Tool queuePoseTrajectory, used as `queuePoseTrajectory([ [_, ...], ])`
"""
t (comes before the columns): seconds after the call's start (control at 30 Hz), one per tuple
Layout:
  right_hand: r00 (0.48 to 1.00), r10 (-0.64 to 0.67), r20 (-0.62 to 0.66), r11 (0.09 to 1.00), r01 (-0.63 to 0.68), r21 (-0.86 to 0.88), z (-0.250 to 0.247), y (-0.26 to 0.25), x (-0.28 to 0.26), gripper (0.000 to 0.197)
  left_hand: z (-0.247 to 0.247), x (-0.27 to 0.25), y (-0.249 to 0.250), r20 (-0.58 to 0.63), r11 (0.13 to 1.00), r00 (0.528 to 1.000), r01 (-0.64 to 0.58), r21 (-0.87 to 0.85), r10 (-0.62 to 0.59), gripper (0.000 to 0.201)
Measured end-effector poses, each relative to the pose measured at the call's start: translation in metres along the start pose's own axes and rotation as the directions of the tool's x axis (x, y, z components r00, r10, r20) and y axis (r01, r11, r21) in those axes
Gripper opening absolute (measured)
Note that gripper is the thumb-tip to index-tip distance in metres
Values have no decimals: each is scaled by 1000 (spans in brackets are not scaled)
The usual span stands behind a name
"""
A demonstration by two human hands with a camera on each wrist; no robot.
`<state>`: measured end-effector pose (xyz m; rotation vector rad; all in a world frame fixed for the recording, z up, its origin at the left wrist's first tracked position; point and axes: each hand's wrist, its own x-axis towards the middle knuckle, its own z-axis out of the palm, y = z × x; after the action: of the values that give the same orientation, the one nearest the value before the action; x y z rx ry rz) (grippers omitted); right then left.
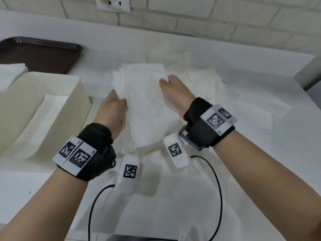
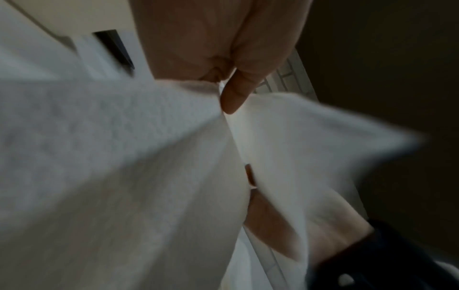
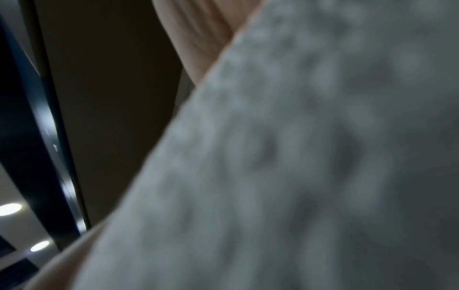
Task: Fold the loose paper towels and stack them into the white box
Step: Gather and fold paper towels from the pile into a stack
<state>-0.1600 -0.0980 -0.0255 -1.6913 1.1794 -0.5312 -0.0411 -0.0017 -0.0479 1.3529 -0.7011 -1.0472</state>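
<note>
Both hands hold up a sheaf of white paper towels [image 1: 145, 105] above the counter. My left hand [image 1: 112, 110] grips its left edge, and my right hand [image 1: 173, 91] grips its right edge with the fingers hidden behind the paper. In the left wrist view a thumb [image 2: 233, 94] pinches the towels [image 2: 111, 176]. The right wrist view is almost filled by blurred towel [image 3: 298, 157]. The white box [image 1: 57, 101] stands to the left and holds folded towels [image 1: 45, 119]. More loose towels [image 1: 205, 80] lie behind and to the right.
A dark brown tray [image 1: 41, 53] sits at the back left, with a small stack of white paper [image 1: 10, 72] in front of it. A brick wall [image 1: 225, 18] runs behind the white counter [image 1: 278, 153]. Black cables [image 1: 218, 188] hang from my wrists.
</note>
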Motion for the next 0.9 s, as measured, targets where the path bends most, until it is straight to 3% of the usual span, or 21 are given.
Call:
queuePoseTrajectory([
  [0.1,990,136,48,990,-134,-42,12,11,-3,47,1,2,-6,-37,993,996,78,-85,-81,23],
  [0.17,987,137,83,988,-142,54,17,15,-6,53,-1,2,-8,-45,982,988,144,-126,-150,46],
  [0.23,986,109,124,989,-120,81,19,19,-6,67,-3,2,-11,-69,993,990,118,-23,-120,54],
  [0.3,982,86,170,991,-101,84,20,18,-8,81,-4,1,-11,-86,993,996,31,111,-22,38],
  [0.33,977,81,198,992,-98,79,20,19,-8,81,-6,2,-11,-99,988,995,-6,154,21,38],
  [0.4,969,37,244,995,-58,79,19,18,-10,64,-8,2,-7,-119,983,989,-70,170,91,45],
  [0.5,983,-52,176,993,32,117,22,14,-16,46,-14,4,-3,-121,978,985,-101,183,124,54],
  [0.67,994,-36,107,999,32,39,28,14,-12,42,-21,9,-7,-5,946,997,77,315,-79,64],
  [0.73,992,-79,97,997,78,11,30,12,-11,39,-18,9,-5,-40,894,999,9,449,10,59],
  [0.8,984,-174,31,983,172,58,31,4,-13,32,-13,10,-1,-103,846,974,-121,519,202,47],
  [0.9,940,-326,-97,929,338,152,33,-11,-16,20,-9,10,9,-66,864,915,-349,362,398,48],
])
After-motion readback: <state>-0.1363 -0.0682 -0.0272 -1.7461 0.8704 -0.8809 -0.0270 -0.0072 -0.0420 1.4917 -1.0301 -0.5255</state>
